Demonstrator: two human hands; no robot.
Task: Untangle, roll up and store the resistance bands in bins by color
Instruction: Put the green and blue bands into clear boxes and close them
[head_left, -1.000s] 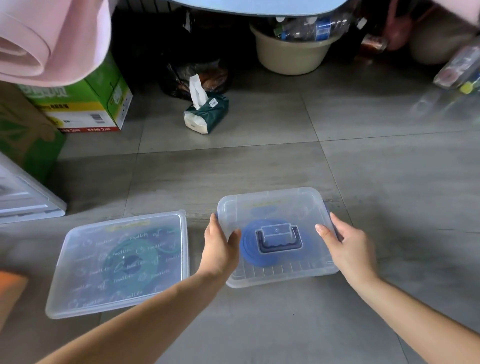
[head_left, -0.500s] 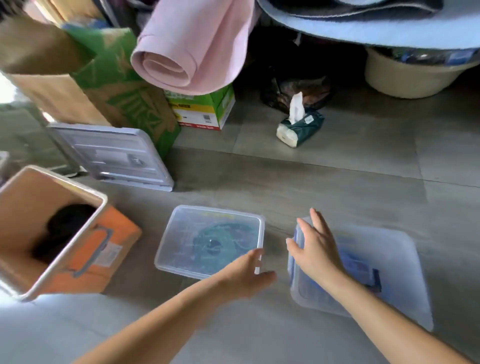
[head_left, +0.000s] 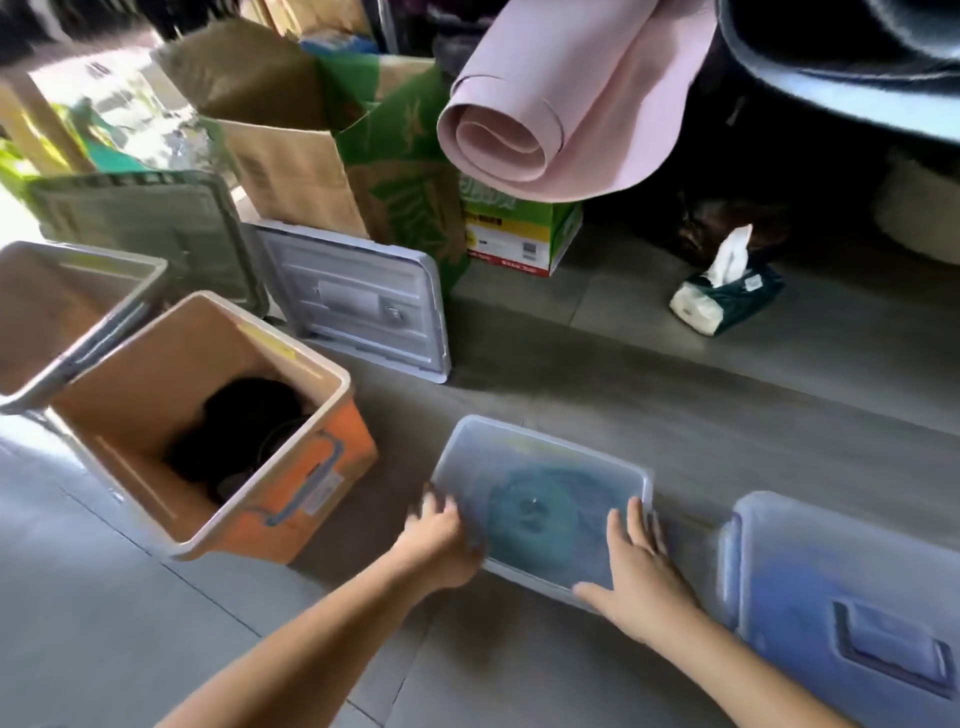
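A person's two bare hands reach down to a clear lidded bin (head_left: 571, 451) standing on a grey tiled floor (head_left: 727, 410). The left hand (head_left: 435, 532) is at the bin's left edge, touching it; motion blur hides whether its fingers curl round the rim. The right hand (head_left: 640, 569) lies flat on the lid's near right corner, fingers straight and spread, thumb out along the near edge. The hands are apart, one at each side of the bin. Through the cloudy lid a rolled green band (head_left: 540, 519) shows, coiled in the middle. Just right of it, not touching, sits a second clear bin (head_left: 779, 530), its lid bearing a blue handle (head_left: 883, 649) and a blue tint showing through. To the left stands an open orange bin (head_left: 317, 499), tilted, with a black coil (head_left: 244, 431) at its bottom. Behind it is another open bin (head_left: 78, 317). Farther back, a white lid (head_left: 358, 301) leans against a cardboard box (head_left: 291, 156); a rolled pink mat (head_left: 545, 104) hangs above, and a tissue pack (head_left: 727, 304) lies on the floor to the right.
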